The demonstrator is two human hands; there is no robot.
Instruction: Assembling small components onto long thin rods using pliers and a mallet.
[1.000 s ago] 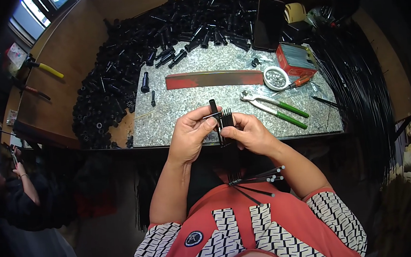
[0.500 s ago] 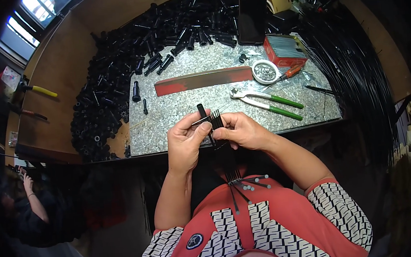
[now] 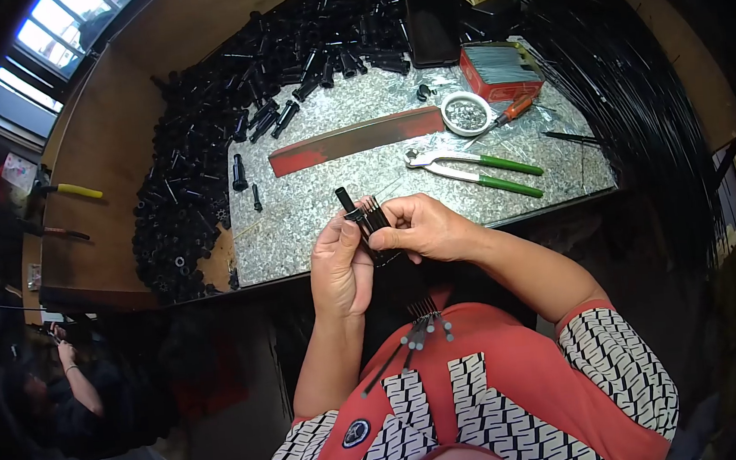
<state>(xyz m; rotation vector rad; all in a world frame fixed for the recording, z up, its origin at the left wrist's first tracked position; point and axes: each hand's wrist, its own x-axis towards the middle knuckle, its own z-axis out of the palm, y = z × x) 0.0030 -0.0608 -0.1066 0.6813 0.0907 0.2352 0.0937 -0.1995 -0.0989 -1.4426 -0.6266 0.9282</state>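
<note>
Just in front of the bench edge, a folded umbrella frame of thin black ribs is in both my hands. My left hand pinches it with thumb and fingers near a short black tube that sticks up. From the other side, my right hand is closed on the bundle of ribs, thumb on top. Toward my chest the frame's far ends fan out, tipped with round grey caps. Whatever lies between my fingertips is too small to make out.
Green-handled pincers, a red-brown bar, a white bowl of small metal bits, an orange-handled screwdriver and a red box lie on the speckled bench. Black tubular parts heap leftward; black rods fill the right.
My left fingers have shifted on the frame, and the upright tube leans more to the left. The capped rib ends have swung left. The whole view has turned slightly.
</note>
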